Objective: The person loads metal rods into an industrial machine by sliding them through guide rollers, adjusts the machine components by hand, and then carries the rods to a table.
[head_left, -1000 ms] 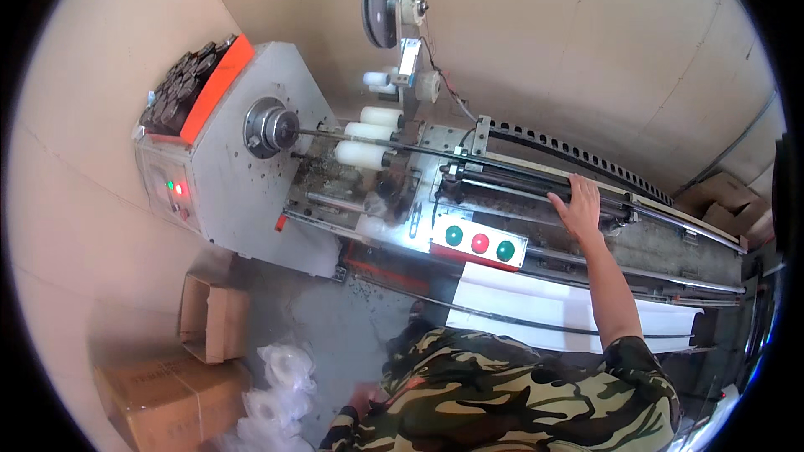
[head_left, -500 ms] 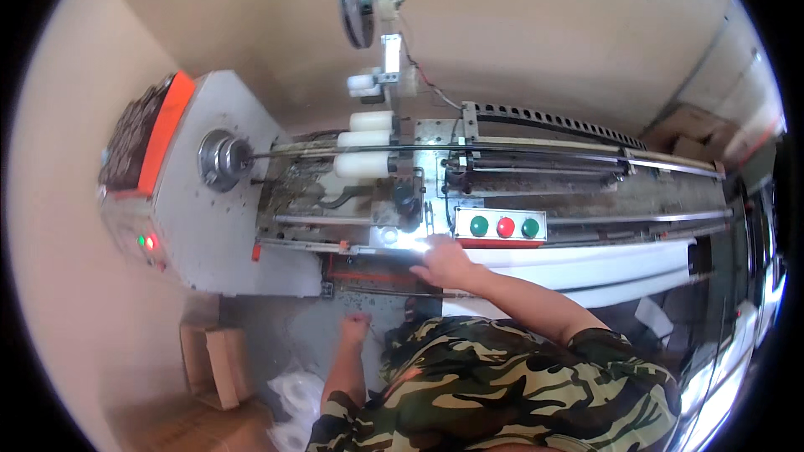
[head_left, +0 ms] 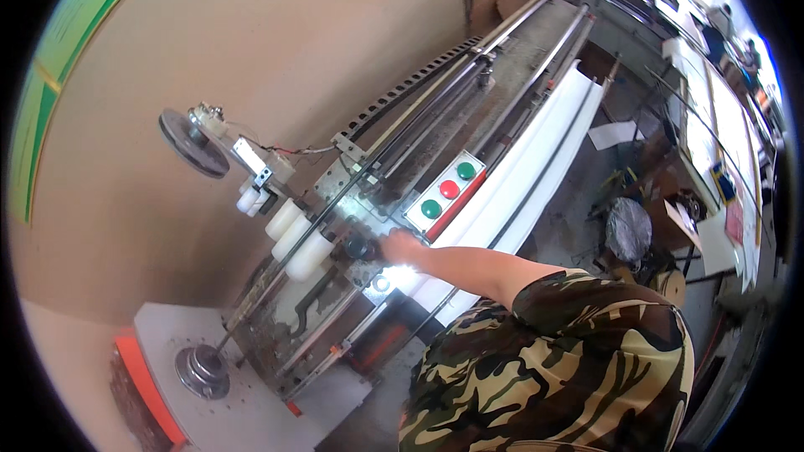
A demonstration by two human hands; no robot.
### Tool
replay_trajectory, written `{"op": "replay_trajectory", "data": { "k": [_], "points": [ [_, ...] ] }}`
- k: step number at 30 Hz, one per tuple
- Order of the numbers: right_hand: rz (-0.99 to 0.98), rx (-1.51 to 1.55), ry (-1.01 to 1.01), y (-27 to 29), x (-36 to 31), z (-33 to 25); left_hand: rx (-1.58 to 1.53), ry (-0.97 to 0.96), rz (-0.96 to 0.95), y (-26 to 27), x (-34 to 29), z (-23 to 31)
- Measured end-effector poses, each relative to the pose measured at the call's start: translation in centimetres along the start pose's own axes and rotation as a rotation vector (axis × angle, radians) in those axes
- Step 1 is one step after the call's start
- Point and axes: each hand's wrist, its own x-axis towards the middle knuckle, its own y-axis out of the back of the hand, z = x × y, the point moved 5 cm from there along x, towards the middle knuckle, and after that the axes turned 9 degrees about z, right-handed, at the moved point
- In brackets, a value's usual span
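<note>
My right hand reaches across to the machine's metal carriage, its fingers curled down beside a black knob. What the fingers close on, if anything, is hidden by the hand itself. Just beyond the hand sits a control box with two green buttons and a red one between them. White rollers stand on the far side of the knob, and a long thin dark rod runs past them. A bright lamp glare lies by my wrist. My left hand is out of view.
A round chuck on the grey machine housing is at lower left. A grey disc stands above the rollers. White sheeting hangs along the machine's near side. Cluttered worktables line the right.
The view has swung round to the right, so the machine now slants up rightward. My right hand stays at the carriage, now close beside the black knob. My left hand has left the view.
</note>
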Motion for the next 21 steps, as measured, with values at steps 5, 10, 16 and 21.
{"op": "replay_trajectory", "data": {
  "k": [5,10,16,21],
  "points": [
    [-0.049,0.206,-0.146,4.8,-1.5,-2.0,-0.049,-0.004,-0.002,5.9,3.5,1.5],
    [0.032,0.301,-0.225,10.5,-6.4,-1.9,-0.012,-0.050,-0.076,7.6,5.7,3.3],
    [0.327,0.468,-0.451,13.4,-13.4,2.5,0.075,-0.081,-0.178,7.7,6.3,4.3],
    [0.275,0.484,-0.682,11.4,-17.0,2.5,0.113,-0.113,-0.232,8.9,5.9,3.6]
  ]
}}
